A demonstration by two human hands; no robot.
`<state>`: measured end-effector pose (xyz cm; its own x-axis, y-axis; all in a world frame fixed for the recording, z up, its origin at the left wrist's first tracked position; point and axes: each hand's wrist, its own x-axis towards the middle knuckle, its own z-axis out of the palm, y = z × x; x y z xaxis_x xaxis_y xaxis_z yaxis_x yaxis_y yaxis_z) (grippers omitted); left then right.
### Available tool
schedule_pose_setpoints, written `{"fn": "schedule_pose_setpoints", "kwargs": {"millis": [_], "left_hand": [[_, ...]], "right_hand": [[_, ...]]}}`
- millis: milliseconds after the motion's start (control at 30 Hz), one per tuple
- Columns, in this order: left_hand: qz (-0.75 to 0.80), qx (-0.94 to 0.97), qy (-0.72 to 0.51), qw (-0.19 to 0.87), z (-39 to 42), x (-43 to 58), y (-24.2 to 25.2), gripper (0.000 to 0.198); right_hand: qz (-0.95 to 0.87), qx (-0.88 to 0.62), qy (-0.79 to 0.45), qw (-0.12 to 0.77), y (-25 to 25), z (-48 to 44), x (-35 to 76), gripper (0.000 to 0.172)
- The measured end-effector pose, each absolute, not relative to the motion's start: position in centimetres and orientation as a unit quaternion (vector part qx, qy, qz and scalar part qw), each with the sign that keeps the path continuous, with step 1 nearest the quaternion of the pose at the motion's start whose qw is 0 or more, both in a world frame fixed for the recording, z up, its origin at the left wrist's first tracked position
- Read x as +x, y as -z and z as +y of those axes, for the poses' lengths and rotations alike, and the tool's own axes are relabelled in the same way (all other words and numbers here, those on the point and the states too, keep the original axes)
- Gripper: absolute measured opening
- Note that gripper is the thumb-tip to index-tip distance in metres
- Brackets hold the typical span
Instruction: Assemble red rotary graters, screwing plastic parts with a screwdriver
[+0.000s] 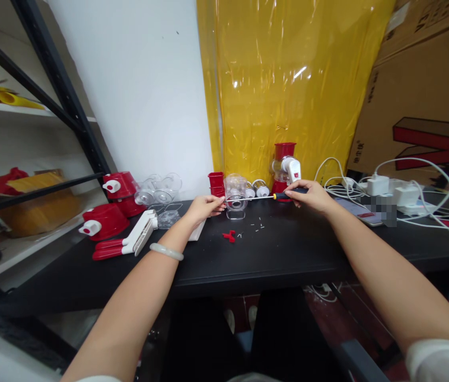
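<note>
My right hand is closed round the dark handle of a screwdriver with a yellow collar. Its thin metal shaft points left, level above the black table. At the shaft's far end, my left hand is closed in a pinch; whether a small part sits between the fingertips I cannot tell. Behind the shaft stands a clear plastic housing with a round opening. On the table below lie a red three-armed piece and several small screws. A white part is partly hidden behind my left hand.
Red bases, clear housings and white-and-red handles lie left. A red-and-white machine stands at the back, beside two cylindrical containers. Chargers, white cables and a phone occupy the right.
</note>
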<state>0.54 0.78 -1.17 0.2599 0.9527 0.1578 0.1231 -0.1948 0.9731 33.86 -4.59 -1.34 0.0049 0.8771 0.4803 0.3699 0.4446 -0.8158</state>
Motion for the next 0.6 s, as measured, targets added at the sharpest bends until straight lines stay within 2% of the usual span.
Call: {"fn": "schedule_pose_setpoints", "kwargs": {"millis": [300,467,500,600], "left_hand": [[0.410,0.632,-0.484,0.445,1.0,0.6,0.7,0.059],[0.386,0.671,-0.547,0.320,1.5,0.6,1.2,0.063],[0.374,0.697,-0.540,0.289,1.4,0.7,1.4,0.069],[0.345,0.753,-0.501,0.252,1.1,1.7,2.0,0.104]], "right_hand": [[-0.643,-0.453,-0.252,0.564,1.4,-4.2,34.4,0.043],[-0.598,-0.448,-0.278,0.604,0.8,-4.5,35.0,0.046],[-0.585,-0.441,-0.281,0.620,0.6,-4.6,35.3,0.046],[-0.551,-0.409,-0.290,0.667,0.3,-4.5,36.0,0.047]]}}
